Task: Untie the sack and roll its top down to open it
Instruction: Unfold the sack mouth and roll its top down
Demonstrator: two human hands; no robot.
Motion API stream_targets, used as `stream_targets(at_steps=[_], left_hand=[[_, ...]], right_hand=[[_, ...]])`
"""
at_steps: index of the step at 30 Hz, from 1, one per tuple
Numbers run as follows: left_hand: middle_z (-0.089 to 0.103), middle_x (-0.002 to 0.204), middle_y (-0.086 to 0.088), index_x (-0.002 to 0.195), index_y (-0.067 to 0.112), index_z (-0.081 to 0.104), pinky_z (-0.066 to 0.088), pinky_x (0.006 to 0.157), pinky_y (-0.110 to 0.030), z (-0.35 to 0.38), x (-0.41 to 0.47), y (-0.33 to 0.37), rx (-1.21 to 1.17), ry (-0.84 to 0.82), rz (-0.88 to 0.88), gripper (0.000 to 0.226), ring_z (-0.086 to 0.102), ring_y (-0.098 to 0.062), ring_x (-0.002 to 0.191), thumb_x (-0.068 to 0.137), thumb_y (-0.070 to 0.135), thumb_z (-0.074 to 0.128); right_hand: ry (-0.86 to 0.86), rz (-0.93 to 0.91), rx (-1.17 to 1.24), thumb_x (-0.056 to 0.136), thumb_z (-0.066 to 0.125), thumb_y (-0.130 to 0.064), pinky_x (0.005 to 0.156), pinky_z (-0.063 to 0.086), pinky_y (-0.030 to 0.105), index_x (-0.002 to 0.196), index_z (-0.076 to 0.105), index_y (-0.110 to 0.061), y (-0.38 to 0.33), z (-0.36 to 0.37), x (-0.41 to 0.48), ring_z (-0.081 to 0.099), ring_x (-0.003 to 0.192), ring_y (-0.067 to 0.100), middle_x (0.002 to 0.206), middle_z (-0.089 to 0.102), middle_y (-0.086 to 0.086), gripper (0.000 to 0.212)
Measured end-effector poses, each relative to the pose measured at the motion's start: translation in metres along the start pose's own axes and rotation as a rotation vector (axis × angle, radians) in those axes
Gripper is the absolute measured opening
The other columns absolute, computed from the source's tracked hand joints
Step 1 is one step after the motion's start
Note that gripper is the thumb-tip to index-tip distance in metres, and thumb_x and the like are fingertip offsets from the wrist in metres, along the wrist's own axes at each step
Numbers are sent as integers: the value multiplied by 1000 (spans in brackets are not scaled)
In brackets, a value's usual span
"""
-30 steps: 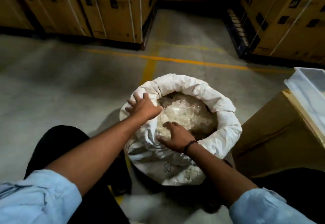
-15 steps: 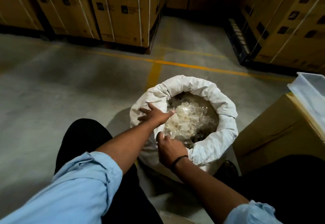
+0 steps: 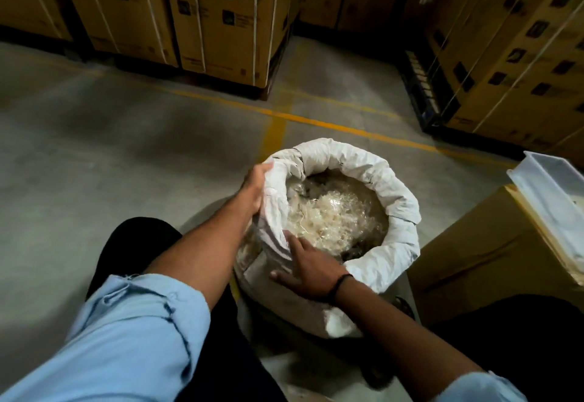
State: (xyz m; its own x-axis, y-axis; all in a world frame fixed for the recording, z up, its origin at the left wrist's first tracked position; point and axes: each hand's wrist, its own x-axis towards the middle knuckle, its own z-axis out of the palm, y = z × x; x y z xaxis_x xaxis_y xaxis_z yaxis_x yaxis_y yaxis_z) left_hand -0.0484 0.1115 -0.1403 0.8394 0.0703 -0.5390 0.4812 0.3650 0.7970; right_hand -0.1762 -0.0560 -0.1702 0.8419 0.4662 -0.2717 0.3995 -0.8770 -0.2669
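A white woven sack (image 3: pixel 395 199) stands on the floor in front of me, its mouth open and its top rolled down along the far and right sides. Pale, stringy plastic-like filling (image 3: pixel 338 221) shows inside. On the left side the rim stands up as an unrolled flap (image 3: pixel 275 209). My left hand (image 3: pixel 254 186) grips this flap from outside, its fingers hidden behind the fabric. Over the near rim my right hand (image 3: pixel 311 270) holds the sack, fingers reaching inside and thumb on the outer wall.
Stacked strapped cartons (image 3: pixel 221 16) line the back, more stand on a pallet at right (image 3: pixel 505 54). A brown carton (image 3: pixel 493 262) with a clear plastic tray (image 3: pixel 550 193) on it stands close right of the sack. Yellow lines (image 3: pixel 316 120) mark the concrete floor.
My left hand moved from the rim's top to the outer left side and pulled the fabric up into a flap. My right hand shifted lower onto the near rim. The camera tilted slightly.
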Motion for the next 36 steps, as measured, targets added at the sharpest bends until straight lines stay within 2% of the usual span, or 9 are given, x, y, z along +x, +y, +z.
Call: stream_targets(at_steps=[4, 9, 11, 15, 19, 22, 27, 31, 36], left_hand=[[77, 81, -16, 92, 1, 67, 55, 76, -40, -15, -17, 16, -75, -153, -62, 66, 73, -31, 76, 95, 64, 49], [74, 110, -18, 121, 5, 67, 55, 83, -40, -19, 2, 11, 45, -148, -196, 84, 73, -33, 99, 91, 78, 38], [66, 130, -15, 138, 10, 57, 49, 92, -36, -6, 6, 19, 297, -123, -169, 81, 63, -33, 120, 98, 72, 25], [39, 156, -23, 156, 15, 26, 25, 114, -52, 28, 28, 27, 1264, 490, 128, 72, 37, -43, 142, 99, 60, 30], [-1, 161, -38, 160, 16, 11, -1, 118, -67, 68, 49, 16, 1503, 535, 251, 85, 3, -59, 147, 92, 48, 51], [3, 160, -39, 160, 11, 6, -5, 118, -66, 80, 74, 3, 1435, 433, 196, 91, 3, -58, 147, 91, 52, 49], [11, 161, -35, 160, 16, -2, 2, 120, -64, 61, 119, -14, 1414, 407, 144, 109, 14, -53, 147, 81, 64, 55], [39, 151, -27, 159, 14, 2, 28, 116, -56, 43, 139, -23, 1383, 343, 166, 129, 39, -44, 138, 68, 85, 58], [59, 139, -12, 145, 13, 44, 49, 99, -38, 30, 137, -12, 1301, 237, 163, 123, 58, -30, 126, 51, 86, 74]], right_hand=[[25, -97, -222, 93, 35, -74, 109, 42, 46, 156, 16, -27, 26, -48, 13, 46, 133, 30, 156, 33, 6, 80], [147, -63, -422, 92, 43, -69, 114, 35, 50, 154, 23, -23, 83, -107, 60, 36, 140, 32, 156, 34, 9, 80], [176, -35, -467, 91, 46, -66, 113, 34, 52, 155, 21, -21, 101, -119, 85, 32, 142, 34, 156, 33, 10, 83], [224, -50, -487, 93, 44, -63, 118, 22, 52, 159, 13, -19, 121, -121, 139, 17, 150, 36, 163, 19, 13, 85], [223, -126, -521, 94, 46, -60, 123, 11, 54, 160, 4, -18, 128, -105, 191, 5, 154, 35, 167, 7, 14, 88], [233, -142, -538, 94, 46, -52, 121, 8, 58, 160, 1, -18, 134, -90, 224, 5, 154, 39, 167, 7, 15, 86], [169, -94, -519, 81, 57, -65, 119, 6, 64, 159, 0, -21, 145, -88, 271, 25, 147, 38, 159, 30, 14, 106], [45, -87, -477, 65, 74, -70, 120, 14, 59, 158, -3, -22, 156, -89, 294, 42, 137, 37, 149, 45, 14, 129], [-98, -70, -343, 58, 75, -78, 108, 42, 42, 158, -2, -27, 170, -98, 295, 55, 128, 32, 146, 51, 12, 136]])
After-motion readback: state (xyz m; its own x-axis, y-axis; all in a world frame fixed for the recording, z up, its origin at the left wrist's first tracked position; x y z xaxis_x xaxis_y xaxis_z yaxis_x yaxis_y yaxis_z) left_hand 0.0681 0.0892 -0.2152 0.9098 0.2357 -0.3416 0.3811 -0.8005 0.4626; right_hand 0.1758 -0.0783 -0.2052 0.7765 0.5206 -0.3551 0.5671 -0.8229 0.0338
